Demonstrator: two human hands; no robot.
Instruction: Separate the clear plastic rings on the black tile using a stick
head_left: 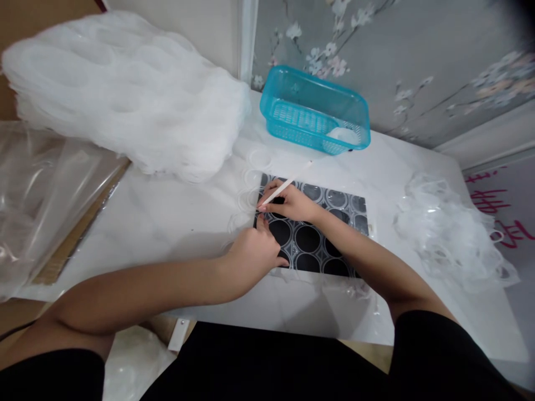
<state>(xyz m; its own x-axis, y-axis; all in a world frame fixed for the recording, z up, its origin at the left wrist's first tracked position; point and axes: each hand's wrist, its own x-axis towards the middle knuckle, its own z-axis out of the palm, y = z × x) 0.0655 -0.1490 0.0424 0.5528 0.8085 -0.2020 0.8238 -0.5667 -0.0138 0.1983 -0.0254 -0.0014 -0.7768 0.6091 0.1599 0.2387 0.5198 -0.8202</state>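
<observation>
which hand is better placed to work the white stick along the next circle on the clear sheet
Probably the right hand: it already grips the white stick, tip down at the clear sheet of circles on the black mat. The left hand lies pressed on the sheet's near left edge, steadying it.

White table; grey floral wallpaper behind; soft light.
</observation>
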